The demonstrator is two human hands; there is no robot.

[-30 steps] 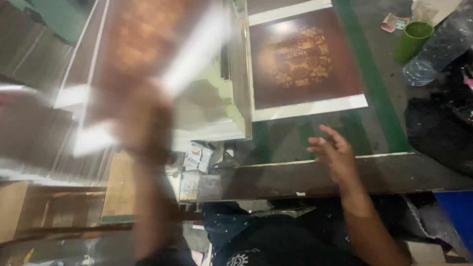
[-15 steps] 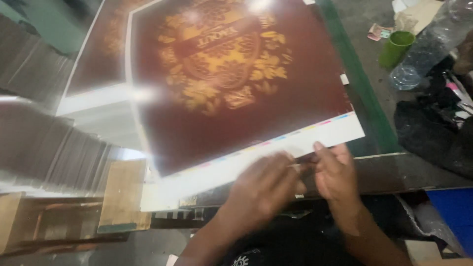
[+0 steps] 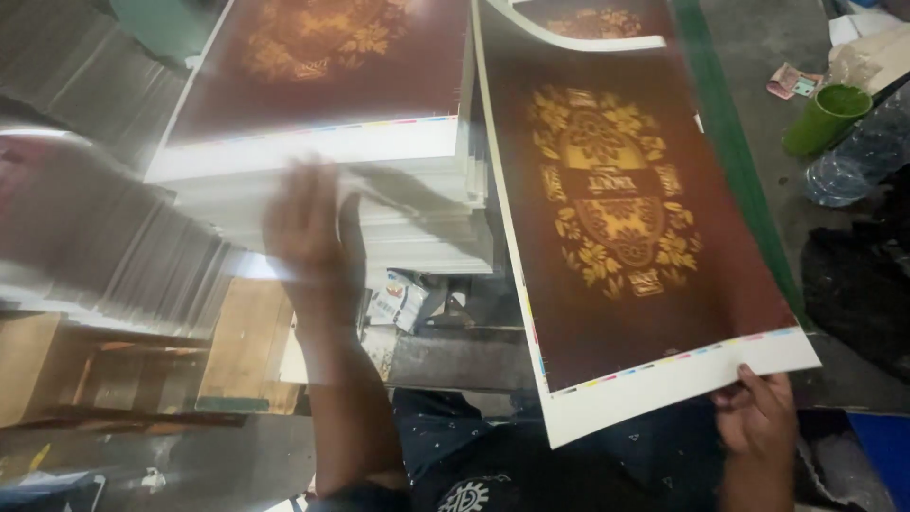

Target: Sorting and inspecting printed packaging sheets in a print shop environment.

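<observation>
**One sheet in the right hand, the left hand at the stack**

The right hand (image 3: 755,417) sits at the bottom right of the view and pinches the near white margin of a large printed sheet (image 3: 616,228). The thumb lies on top of the paper edge and the fingers curl under it, so the hand is closed on the sheet. The sheet is dark brown with a gold ornament in its middle and a thin strip of colour marks along the white border. It stretches up and away from the hand, lying over a green-edged table (image 3: 730,171), with its far end curling upward.

The left hand (image 3: 308,232) is blurred. It is spread open with its fingers pointing up, and it lies against the front edge of a thick stack of sheets (image 3: 379,161) just left of the held sheet. It grips nothing that can be made out. The top sheet of the stack shows the same brown and gold print.

The held sheet lies just beside the stack, between the two hands and nearer the right one. A green cup (image 3: 827,118) and a clear plastic bottle (image 3: 853,161) stand on the table, well to the right of the sheet.
</observation>
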